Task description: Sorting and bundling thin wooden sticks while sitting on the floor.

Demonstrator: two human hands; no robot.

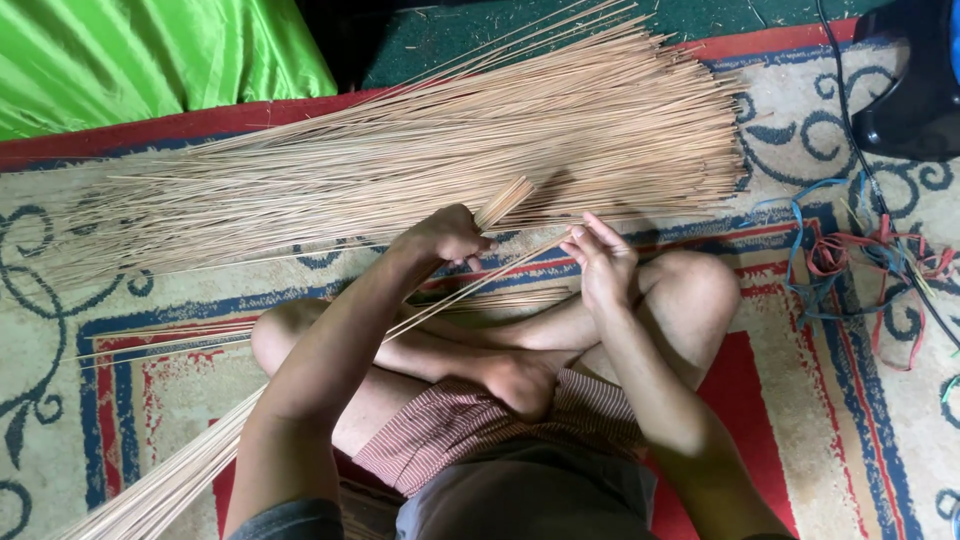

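Observation:
I sit cross-legged on a patterned carpet. My left hand is closed around a bundle of thin tan sticks that runs down to the lower left, its cut ends poking out above my fist. My right hand pinches the tip of a single thin stick that slants across my lap. A large heap of the same sticks lies spread on the carpet just beyond both hands.
Green fabric lies at the top left. A tangle of red and blue plastic straps sits at the right, with a dark object and a black cable beyond. A few loose sticks lie at the left.

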